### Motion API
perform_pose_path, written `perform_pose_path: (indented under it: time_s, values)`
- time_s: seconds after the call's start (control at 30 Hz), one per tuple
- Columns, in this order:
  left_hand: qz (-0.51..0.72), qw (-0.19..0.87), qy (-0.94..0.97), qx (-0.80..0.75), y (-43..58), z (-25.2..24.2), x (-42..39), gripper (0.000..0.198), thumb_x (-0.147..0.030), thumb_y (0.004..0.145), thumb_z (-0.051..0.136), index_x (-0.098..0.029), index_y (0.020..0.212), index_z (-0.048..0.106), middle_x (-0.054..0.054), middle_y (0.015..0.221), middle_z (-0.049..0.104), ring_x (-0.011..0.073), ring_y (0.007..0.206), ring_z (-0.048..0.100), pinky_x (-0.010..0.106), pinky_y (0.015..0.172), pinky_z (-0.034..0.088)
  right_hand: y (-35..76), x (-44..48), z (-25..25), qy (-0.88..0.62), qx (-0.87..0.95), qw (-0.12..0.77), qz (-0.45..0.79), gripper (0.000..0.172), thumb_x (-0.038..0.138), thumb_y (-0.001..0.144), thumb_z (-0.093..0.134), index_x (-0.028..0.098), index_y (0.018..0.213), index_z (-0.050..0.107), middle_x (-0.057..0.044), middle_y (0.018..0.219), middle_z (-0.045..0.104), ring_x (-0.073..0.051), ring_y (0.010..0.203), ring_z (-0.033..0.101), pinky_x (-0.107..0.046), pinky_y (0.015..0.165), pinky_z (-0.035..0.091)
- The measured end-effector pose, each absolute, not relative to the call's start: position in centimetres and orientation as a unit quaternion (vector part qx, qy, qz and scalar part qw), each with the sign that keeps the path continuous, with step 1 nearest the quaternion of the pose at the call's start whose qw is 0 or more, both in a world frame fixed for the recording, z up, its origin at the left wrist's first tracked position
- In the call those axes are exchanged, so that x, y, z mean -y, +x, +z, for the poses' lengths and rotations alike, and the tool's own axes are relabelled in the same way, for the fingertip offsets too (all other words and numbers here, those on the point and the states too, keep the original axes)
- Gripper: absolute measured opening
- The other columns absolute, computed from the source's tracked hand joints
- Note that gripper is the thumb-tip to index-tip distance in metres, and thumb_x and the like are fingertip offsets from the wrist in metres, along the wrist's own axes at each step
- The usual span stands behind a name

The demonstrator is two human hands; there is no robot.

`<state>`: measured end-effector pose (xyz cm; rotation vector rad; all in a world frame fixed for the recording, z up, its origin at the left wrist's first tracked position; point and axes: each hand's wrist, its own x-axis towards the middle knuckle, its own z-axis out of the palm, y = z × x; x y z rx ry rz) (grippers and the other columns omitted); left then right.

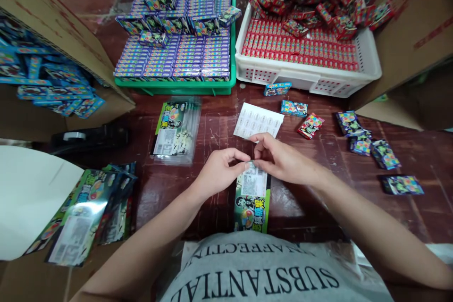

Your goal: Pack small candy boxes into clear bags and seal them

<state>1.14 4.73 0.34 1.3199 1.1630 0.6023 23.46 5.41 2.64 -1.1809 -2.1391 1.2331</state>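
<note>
Head view: the top edge of a green packet point(252, 198) is pinched by the left hand point(217, 172) and right hand point(281, 160), close together, near a sticker sheet point(257, 120).

Dark reddish-brown on the table point(219, 198), glossy and scuffed. Green and black with cartoon print and a white barcode panel on the packet point(252, 198) pinched by left hand point(219, 172) and right hand point(279, 160). Same green-black print on the stack of clear-sleeved packets point(175, 130) and the packet pile point(88, 214). White with faint grey print on the sticker sheet point(257, 121). Purple-blue with multicoloured dots on the small boxes point(177, 33) in the green tray point(177, 87). Red on the small boxes point(300, 37) in the white basket point(307, 80). Brown on the cardboard box point(53, 23). Black on the tape dispenser point(88, 139). Grey with black lettering on the shirt point(265, 273).
</note>
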Motion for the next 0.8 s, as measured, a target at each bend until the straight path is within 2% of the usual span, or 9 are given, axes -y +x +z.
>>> perform_pose_path:
  time_s: [0.17, 0.27, 0.37, 0.47, 0.53, 0.6, 0.67, 0.73, 0.8]
  values:
    - [0.271, 0.605, 0.575, -0.481, 0.9, 0.5, -4.7, 0.01, -0.026, 0.081, 0.074, -0.021, 0.089, 0.075, 0.005, 0.095, 0.078, 0.0215, 0.088, 0.072, 0.04, 0.087, 0.055, 22.5, -2.9, 2.1, -0.479, 0.821, 0.205, 0.233, 0.042, 0.03, 0.099, 0.058, 0.032, 0.141, 0.051, -0.007, 0.112, 0.071, -0.028, 0.103, 0.06, -0.047, 0.088, 0.043]
    - [0.262, 0.614, 0.586, -0.46, 1.1, 0.2, -4.7, 0.013, -0.028, 0.083, 0.072, -0.019, 0.093, 0.072, 0.005, 0.098, 0.076, 0.0202, 0.091, 0.07, 0.038, 0.088, 0.054, 21.8, -2.2, 1.2, -0.497, 0.812, 0.202, 0.227, 0.052, 0.027, 0.103, 0.05, 0.033, 0.153, 0.037, -0.005, 0.112, 0.074, -0.028, 0.102, 0.061, -0.049, 0.089, 0.041]
    - [0.228, 0.63, 0.589, -0.452, 0.8, -0.5, -5.4, 0.027, -0.031, 0.076, 0.08, -0.018, 0.095, 0.066, 0.004, 0.094, 0.074, 0.0192, 0.087, 0.069, 0.034, 0.08, 0.055, 21.9, -1.9, 0.3, -0.51, 0.78, 0.227, 0.282, 0.067, 0.027, 0.103, 0.051, 0.033, 0.16, 0.017, -0.004, 0.118, 0.073, -0.029, 0.11, 0.06, -0.053, 0.096, 0.042]
    - [0.205, 0.643, 0.575, -0.463, -0.9, -0.9, -7.2, 0.032, -0.029, 0.07, 0.085, -0.018, 0.087, 0.06, 0.0, 0.08, 0.069, 0.0162, 0.076, 0.066, 0.028, 0.067, 0.052, 23.6, -0.8, -0.1, -0.525, 0.71, 0.333, 0.33, 0.077, 0.031, 0.099, 0.058, 0.034, 0.161, 0.012, -0.008, 0.138, 0.062, -0.029, 0.123, 0.056, -0.056, 0.107, 0.041]
    - [0.271, 0.626, 0.523, -0.511, -2.4, -0.7, -8.4, 0.034, -0.029, 0.069, 0.085, -0.019, 0.088, 0.059, 0.0, 0.081, 0.067, 0.0156, 0.075, 0.065, 0.026, 0.065, 0.052, 25.0, 0.7, -0.3, -0.554, 0.622, 0.441, 0.335, 0.078, 0.034, 0.096, 0.062, 0.034, 0.16, 0.016, -0.011, 0.144, 0.054, -0.028, 0.127, 0.055, -0.055, 0.109, 0.043]
    - [0.379, 0.598, 0.435, -0.556, -3.5, -0.3, -8.8, 0.043, -0.031, 0.068, 0.086, -0.021, 0.101, 0.061, 0.002, 0.091, 0.068, 0.0174, 0.081, 0.067, 0.028, 0.066, 0.055, 25.8, 2.3, -0.6, -0.582, 0.525, 0.523, 0.335, 0.077, 0.036, 0.095, 0.063, 0.036, 0.158, 0.019, -0.012, 0.143, 0.051, -0.027, 0.125, 0.057, -0.053, 0.106, 0.049]
    - [0.451, 0.587, 0.363, -0.566, -3.4, -0.2, -8.0, 0.06, -0.033, 0.07, 0.086, -0.027, 0.122, 0.057, 0.003, 0.104, 0.068, 0.0201, 0.088, 0.068, 0.03, 0.066, 0.058, 25.5, 3.6, -1.1, -0.596, 0.453, 0.558, 0.36, 0.078, 0.039, 0.094, 0.064, 0.037, 0.157, 0.019, -0.012, 0.141, 0.05, -0.027, 0.121, 0.06, -0.05, 0.1, 0.054]
    - [0.465, 0.595, 0.349, -0.555, -2.5, -0.4, -5.8, 0.073, -0.034, 0.074, 0.083, -0.034, 0.138, 0.047, 0.004, 0.116, 0.065, 0.0218, 0.097, 0.068, 0.031, 0.07, 0.06, 24.7, 3.7, -1.6, -0.6, 0.402, 0.579, 0.379, 0.081, 0.04, 0.091, 0.067, 0.038, 0.156, 0.018, -0.013, 0.139, 0.048, -0.026, 0.115, 0.063, -0.048, 0.094, 0.058]
    - [0.438, 0.604, 0.393, -0.538, -1.2, -1.0, -3.1, 0.071, -0.033, 0.081, 0.078, -0.036, 0.143, 0.043, 0.004, 0.124, 0.064, 0.0219, 0.107, 0.066, 0.033, 0.082, 0.059, 24.1, 2.8, -1.9, -0.609, 0.369, 0.611, 0.345, 0.08, 0.039, 0.09, 0.067, 0.037, 0.154, 0.02, -0.012, 0.133, 0.05, -0.025, 0.114, 0.063, -0.046, 0.094, 0.059]
